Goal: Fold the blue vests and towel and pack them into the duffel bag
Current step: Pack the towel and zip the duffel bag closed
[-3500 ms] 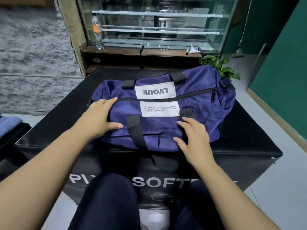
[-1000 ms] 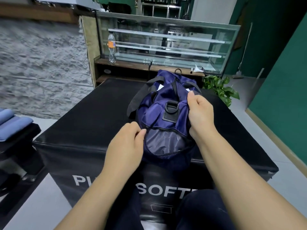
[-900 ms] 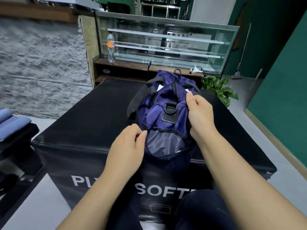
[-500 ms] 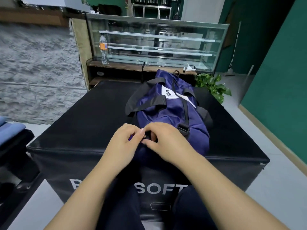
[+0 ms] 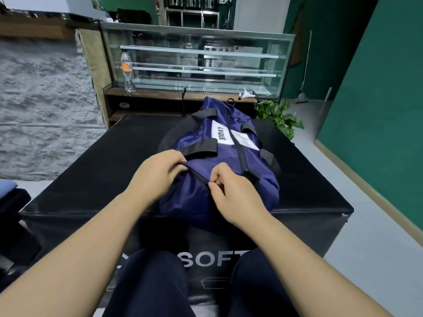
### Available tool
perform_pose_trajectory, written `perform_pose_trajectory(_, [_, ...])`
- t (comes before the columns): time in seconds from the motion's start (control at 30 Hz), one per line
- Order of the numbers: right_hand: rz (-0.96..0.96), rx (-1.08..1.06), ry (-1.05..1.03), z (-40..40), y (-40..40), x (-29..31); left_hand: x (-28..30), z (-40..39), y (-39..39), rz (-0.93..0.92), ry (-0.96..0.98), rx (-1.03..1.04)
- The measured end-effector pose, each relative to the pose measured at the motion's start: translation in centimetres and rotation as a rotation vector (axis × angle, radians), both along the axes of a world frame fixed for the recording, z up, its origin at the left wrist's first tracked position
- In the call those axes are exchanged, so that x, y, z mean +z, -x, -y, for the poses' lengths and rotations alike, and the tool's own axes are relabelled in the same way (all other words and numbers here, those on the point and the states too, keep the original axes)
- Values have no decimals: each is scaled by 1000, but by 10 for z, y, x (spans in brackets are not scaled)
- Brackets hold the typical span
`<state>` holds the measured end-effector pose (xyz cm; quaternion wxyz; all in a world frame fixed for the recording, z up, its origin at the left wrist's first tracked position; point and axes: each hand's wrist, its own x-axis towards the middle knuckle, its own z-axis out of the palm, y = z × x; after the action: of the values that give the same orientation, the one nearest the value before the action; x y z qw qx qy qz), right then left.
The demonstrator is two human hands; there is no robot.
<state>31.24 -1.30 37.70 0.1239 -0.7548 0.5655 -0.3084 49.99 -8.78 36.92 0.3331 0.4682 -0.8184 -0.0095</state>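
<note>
Since half a second ago, our two hands have drawn apart along the near end of the duffel bag [image 5: 219,161]: then they met at one spot over the zip, now the left hand [image 5: 158,173] sits at the left corner and the right hand [image 5: 231,191] has moved right along the seam. Between them runs the end-pocket zipper [image 5: 198,176], a dark line that looks closed across that stretch.

Our left grip is curled round a bunch of the blue fabric, bracing the bag. Our right grip is narrow, thumb and forefinger pinched on what we take to be the zip pull, though the pull itself is too small to make out. The bag lies end-on to us on the black desk [image 5: 114,156], its main top zipper also closed.

We judge this to be zip work on the end pocket. A bit of folded blue cloth [image 5: 8,186] shows at the far left edge, well apart from the bag; whether it is a vest or the towel, we cannot tell.
</note>
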Motion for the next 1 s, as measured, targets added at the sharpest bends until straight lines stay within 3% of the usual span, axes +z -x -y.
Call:
perform_pose_trajectory(0.13, [-44,-208,37,-4,39,-10,1,6,-12,-258,-108,167])
perform_pose_trajectory(0.3, [15,-496,9,2,90,-35,1,-6,-6,-285,-133,132])
perform_pose_trajectory(0.37, [260,-563,-102,12,101,-33,1,-12,4,-269,-131,89])
perform_pose_trajectory(0.47, [922,-528,-354,21,112,-17,3,-18,12,-266,-181,74])
perform_pose_trajectory(0.53, [1070,-455,-505,22,117,-4,3,-20,16,-265,-223,58])
perform_pose_trajectory(0.67, [940,-303,-638,31,115,15,-1,-26,43,-255,-263,-12])
perform_pose_trajectory(0.83, [792,-306,-266,57,102,29,-7,-43,102,-356,-375,-228])
perform_pose_trajectory(1.0, [544,-162,-62,80,107,45,-2,-39,149,-477,-478,-320])
